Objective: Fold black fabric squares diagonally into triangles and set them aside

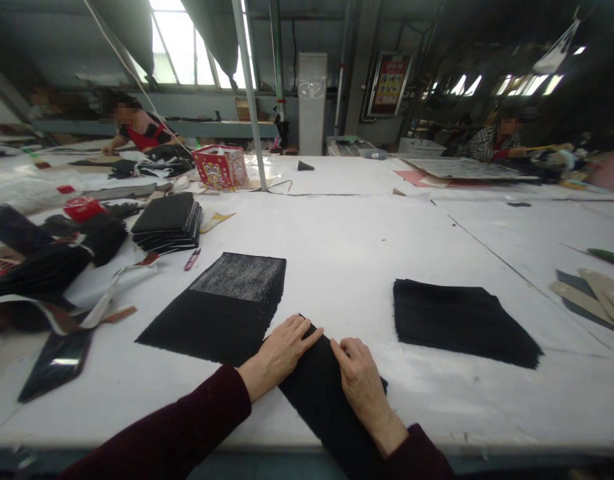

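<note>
Black cloth (319, 393): looks light, soft and limp; I'd expect it to crease easily, not break or slip much.
Where to hold: its far edge, I'd say, at 2 spots.
Left hand (281, 350): fingers laid together over the far corner; can't tell whether they pinch.
Right hand (361, 380): fingers bent over the other side; grip hidden.
Cloth's place: on the table (337, 233), beneath both hands' fingers, trailing back toward the person.

The matte black fabric panel (317, 380) lies slantwise across the middle of the near edge of the surface (347, 247), its far end flat, its lower end reaching past that edge; perhaps folded, its layers indistinct.
</note>
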Demonstrator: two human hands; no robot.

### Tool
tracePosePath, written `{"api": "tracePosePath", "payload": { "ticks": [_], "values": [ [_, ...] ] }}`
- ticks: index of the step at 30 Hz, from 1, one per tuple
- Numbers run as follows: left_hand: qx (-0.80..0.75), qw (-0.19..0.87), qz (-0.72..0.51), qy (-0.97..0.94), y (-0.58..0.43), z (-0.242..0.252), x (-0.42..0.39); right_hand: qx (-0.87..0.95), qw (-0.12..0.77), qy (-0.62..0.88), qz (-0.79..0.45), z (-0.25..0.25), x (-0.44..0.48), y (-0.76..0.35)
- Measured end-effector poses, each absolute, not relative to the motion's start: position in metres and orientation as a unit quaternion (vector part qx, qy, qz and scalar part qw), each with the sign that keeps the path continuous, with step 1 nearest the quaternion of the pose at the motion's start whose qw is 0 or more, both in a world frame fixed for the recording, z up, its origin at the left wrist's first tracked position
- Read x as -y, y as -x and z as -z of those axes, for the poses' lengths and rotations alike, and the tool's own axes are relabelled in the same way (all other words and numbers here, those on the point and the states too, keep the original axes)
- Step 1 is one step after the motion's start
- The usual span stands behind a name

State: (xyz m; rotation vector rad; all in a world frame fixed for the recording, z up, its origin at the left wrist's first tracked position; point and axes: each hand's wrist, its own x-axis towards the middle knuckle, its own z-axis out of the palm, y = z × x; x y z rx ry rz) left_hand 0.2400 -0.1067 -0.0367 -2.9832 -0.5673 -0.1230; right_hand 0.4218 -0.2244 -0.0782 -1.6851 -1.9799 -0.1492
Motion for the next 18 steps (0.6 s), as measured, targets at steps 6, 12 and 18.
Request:
{"api": "tracePosePath", "payload": {
  "ticks": [6, 12, 18],
  "values": [
    [0.146, 0.031, 0.04, 0.988, -0.245, 0.033, 0.109, 0.728, 0.264, 0.631, 0.055, 0.077, 0.236, -0.429],
    [0.155, 0.055, 0.019, 0.986, -0.252, 0.027, 0.121, 0.729, 0.261, 0.63, 0.053, 0.077, 0.248, -0.438],
    [0.135, 0.043, 0.016, 0.99, -0.256, 0.028, 0.127, 0.73, 0.272, 0.625, 0.054, 0.075, 0.257, -0.444]
  ]
}}
